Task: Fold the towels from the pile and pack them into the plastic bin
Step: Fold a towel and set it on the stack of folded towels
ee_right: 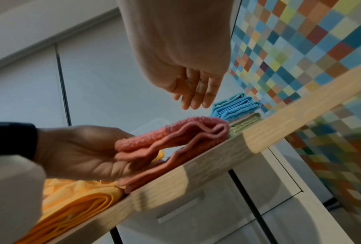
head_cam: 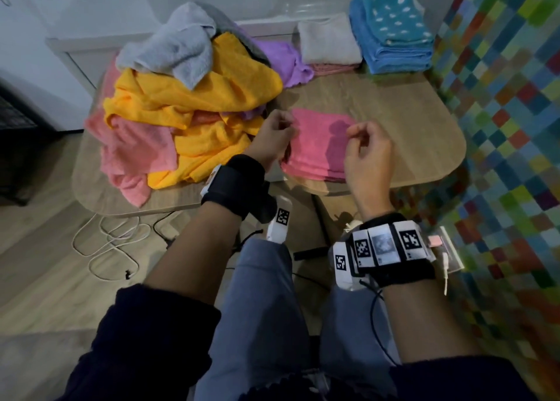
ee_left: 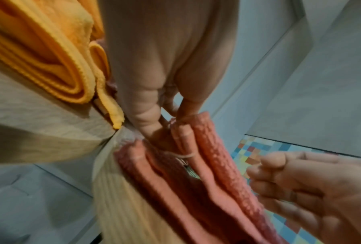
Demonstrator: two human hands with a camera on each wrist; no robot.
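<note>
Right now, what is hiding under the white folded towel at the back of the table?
A folded pink towel peeks out under the white towel, on the wooden table. Anything else beneath is covered, so I cannot tell.

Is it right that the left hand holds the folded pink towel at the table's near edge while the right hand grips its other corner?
Not quite. The left hand does hold the folded pink towel at the table's near edge, but the right hand grips nothing: it hangs above the towel, fingers loose. The right wrist view shows this.

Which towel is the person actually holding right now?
The folded pink towel at the table's near edge; the left hand pinches its layers. The others lie untouched.
</note>
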